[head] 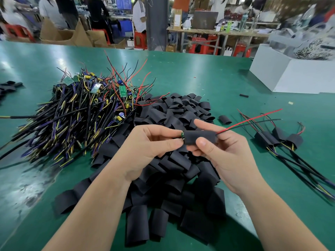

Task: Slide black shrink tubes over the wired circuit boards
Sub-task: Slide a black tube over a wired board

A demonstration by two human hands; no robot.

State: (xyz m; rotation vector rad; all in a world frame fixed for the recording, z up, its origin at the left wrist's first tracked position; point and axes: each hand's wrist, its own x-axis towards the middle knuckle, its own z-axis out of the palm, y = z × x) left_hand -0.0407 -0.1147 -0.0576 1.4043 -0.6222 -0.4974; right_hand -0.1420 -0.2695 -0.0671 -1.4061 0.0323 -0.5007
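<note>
A black shrink tube [200,137] is held above the table, almost covering a circuit board whose green end [182,135] sticks out on its left. My right hand [223,156] pinches the tube between thumb and fingers. My left hand [150,147] pinches the board's exposed end. A red and a black wire [250,122] run out of the tube's right end. Below lies a big pile of loose black shrink tubes [172,160]. A heap of wired circuit boards [81,113] lies to the left.
Several boards with tubes on them [279,139] lie at the right on the green table [208,75], their cables trailing toward me. A white box [290,77] stands at the far right. People and workbenches fill the background.
</note>
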